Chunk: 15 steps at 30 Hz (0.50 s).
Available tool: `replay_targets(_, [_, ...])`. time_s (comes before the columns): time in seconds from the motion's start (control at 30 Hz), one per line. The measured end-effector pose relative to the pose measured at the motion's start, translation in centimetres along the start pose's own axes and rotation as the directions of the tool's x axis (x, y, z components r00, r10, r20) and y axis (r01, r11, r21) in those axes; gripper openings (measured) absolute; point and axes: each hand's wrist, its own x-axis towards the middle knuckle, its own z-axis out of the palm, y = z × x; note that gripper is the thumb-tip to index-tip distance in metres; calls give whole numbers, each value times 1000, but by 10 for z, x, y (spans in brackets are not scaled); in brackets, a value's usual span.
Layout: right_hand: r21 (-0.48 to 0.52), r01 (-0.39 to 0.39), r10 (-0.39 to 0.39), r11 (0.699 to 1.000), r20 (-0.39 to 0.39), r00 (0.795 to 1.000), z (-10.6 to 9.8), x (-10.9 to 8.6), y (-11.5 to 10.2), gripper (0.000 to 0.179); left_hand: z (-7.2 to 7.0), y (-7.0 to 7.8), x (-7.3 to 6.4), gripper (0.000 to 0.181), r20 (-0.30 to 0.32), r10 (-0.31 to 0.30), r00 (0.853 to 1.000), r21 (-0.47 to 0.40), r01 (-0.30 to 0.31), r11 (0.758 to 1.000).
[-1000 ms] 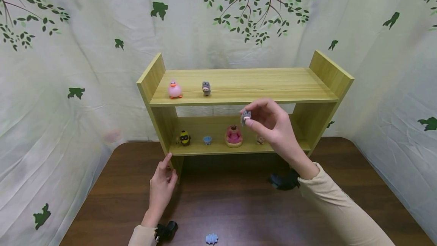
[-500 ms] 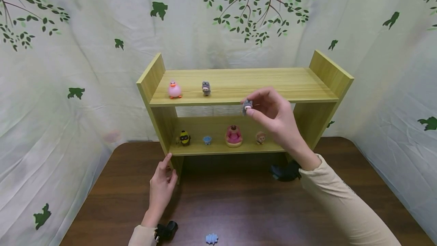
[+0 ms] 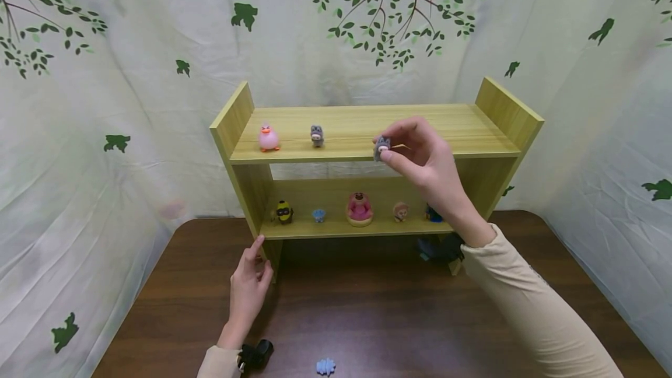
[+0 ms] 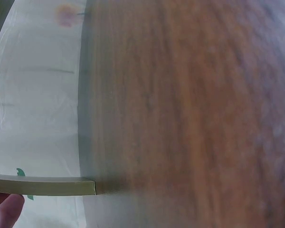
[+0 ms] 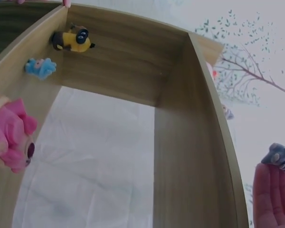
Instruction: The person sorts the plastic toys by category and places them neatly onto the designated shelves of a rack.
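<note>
My right hand (image 3: 427, 159) pinches a small grey eared figurine (image 3: 382, 148) between thumb and fingertips, overlapping the upper shelf's front edge in the head view. The right wrist view shows this grey figurine (image 5: 278, 156) at the fingertips, outside the shelf. My left hand (image 3: 251, 282) touches the left front of the wooden shelf unit (image 3: 367, 157) with its extended index finger; in the left wrist view, fingers (image 4: 8, 211) lie beside the panel (image 4: 42, 185). On the upper board stand a pink duck figurine (image 3: 269, 137) and a matching grey figurine (image 3: 317, 136).
The lower shelf holds a yellow-and-black figurine (image 3: 284, 212), a light-blue piece (image 3: 318, 215), a pink bear figurine (image 3: 359, 210), a small pale figurine (image 3: 401, 211) and a dark-blue object (image 3: 433, 213) partly behind my right hand. A blue toy (image 3: 325, 367) lies at the front of the brown table (image 3: 367, 308).
My right hand has lifted the grey figurine from in front of the lower opening to the upper shelf's edge, uncovering the pale figurine and the dark-blue object. The left hand has stayed put.
</note>
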Motion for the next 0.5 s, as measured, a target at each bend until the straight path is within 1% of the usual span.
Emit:
replay_targets(0.27, [-47, -9, 10, 999, 3, 1000, -5, 11, -1, 20, 0, 0, 1, 83, 2, -5, 1000, -8, 5, 1000])
replay_targets(0.5, [-86, -82, 84, 993, 15, 996, -9, 20, -1, 19, 0, 2, 2, 82, -18, 18, 1000, -11, -18, 1000])
